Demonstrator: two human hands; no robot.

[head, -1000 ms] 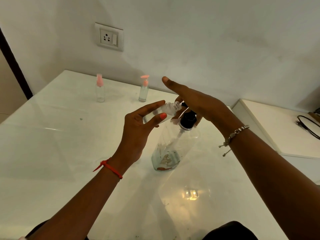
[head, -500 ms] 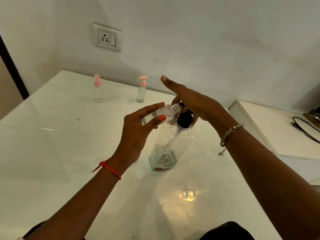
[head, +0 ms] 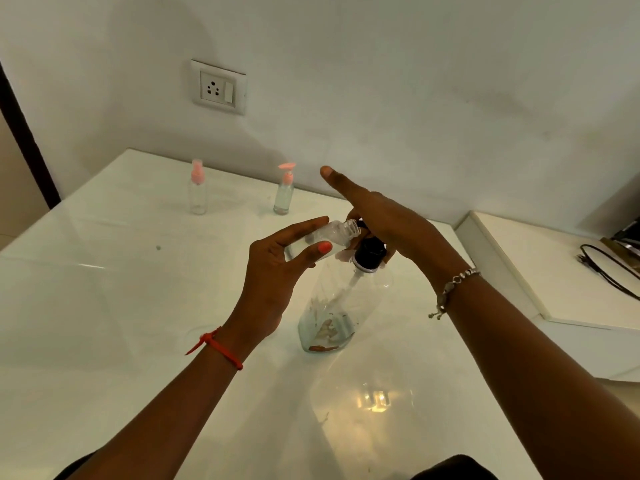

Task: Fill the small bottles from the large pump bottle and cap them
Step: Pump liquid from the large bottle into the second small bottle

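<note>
A large clear pump bottle (head: 341,303) with a black collar stands mid-table, a little liquid at its bottom. My left hand (head: 277,271) holds a small clear uncapped bottle (head: 334,233) tilted, its threaded neck up against the pump's spout. My right hand (head: 388,223) lies flat over the black pump head (head: 370,249), palm down, fingers stretched out. Two small bottles stand upright at the back of the table: one with a pink spray cap (head: 197,188) and one with a pink pump cap (head: 284,190).
The white glossy table (head: 121,306) meets the wall at the back, where a socket (head: 219,87) is mounted. A white ledge (head: 554,271) lies to the right with a black cable (head: 606,268) on it.
My right hand has pressed lower on the pump head, and the small bottle's neck has stayed at the spout. The view has shifted slightly.
</note>
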